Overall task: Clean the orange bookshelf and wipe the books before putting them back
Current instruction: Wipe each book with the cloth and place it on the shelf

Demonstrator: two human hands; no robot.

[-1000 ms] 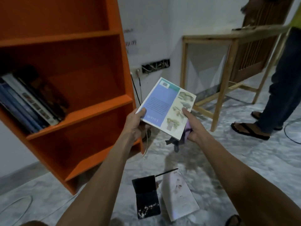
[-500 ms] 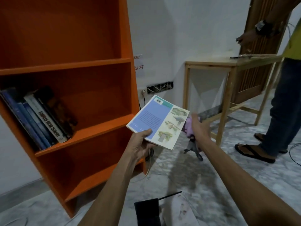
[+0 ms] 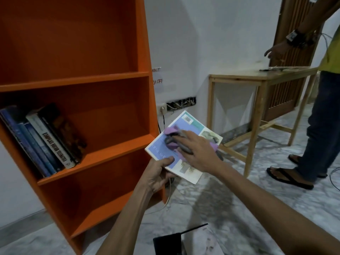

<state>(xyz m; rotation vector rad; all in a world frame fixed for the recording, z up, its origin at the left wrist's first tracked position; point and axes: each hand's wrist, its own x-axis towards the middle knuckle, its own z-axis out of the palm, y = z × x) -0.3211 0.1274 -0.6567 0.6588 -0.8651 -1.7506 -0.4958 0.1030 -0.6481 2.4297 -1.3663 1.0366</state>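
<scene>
Book held in air, cover up, tilted. Left hand grips its 6 o'clock corner, thumb on cover. Right hand, fingers straight, presses purple cloth onto cover. Orange bookshelf at 9 o'clock of book; shelved books lean on middle shelf.

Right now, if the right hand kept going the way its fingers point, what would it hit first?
The right hand, pressing the purple cloth on the book, points up-left. Past the book's edge, the side panel of the orange bookshelf probably comes first; depth is unclear.
</scene>
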